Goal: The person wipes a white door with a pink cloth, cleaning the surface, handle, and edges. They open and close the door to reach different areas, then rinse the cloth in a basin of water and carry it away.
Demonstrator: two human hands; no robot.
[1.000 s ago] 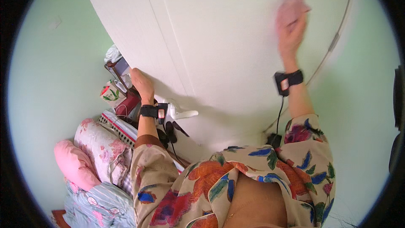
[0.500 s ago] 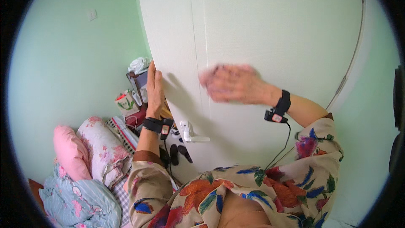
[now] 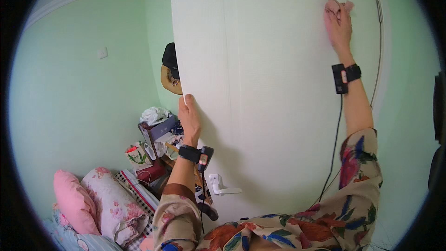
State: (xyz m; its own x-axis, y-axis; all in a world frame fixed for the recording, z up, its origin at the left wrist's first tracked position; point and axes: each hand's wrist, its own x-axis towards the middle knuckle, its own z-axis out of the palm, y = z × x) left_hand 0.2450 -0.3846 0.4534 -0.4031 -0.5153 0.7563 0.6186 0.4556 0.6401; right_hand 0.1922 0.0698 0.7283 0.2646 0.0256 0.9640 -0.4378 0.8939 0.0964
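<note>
A white door [image 3: 278, 88] fills the middle of the head view, its free edge on the left and a white lever handle [image 3: 223, 186] low on its face. My left hand [image 3: 189, 120] grips that free edge above the handle; the thumb shows in front, and the other fingers are mostly hidden behind. High on the door's right part, near the hinge side, my right hand [image 3: 340, 30] holds a crumpled pinkish cloth [image 3: 334, 7] against the surface. Both wrists wear black straps with small cabled boxes.
Behind the door edge hang a black cap [image 3: 170, 58] and a tan hat [image 3: 168, 80]. Below stand a cluttered rack with a white plastic bag [image 3: 154, 115] and a patterned carrier bag [image 3: 138, 155]. A pink pillow [image 3: 76, 200] and a floral bundle [image 3: 111, 200] lie at lower left.
My right hand, blurred mid-door before, has gone up and right to the upper hinge side with the cloth. The view has tilted upward, bringing the hats in; my left hand stays at the edge.
</note>
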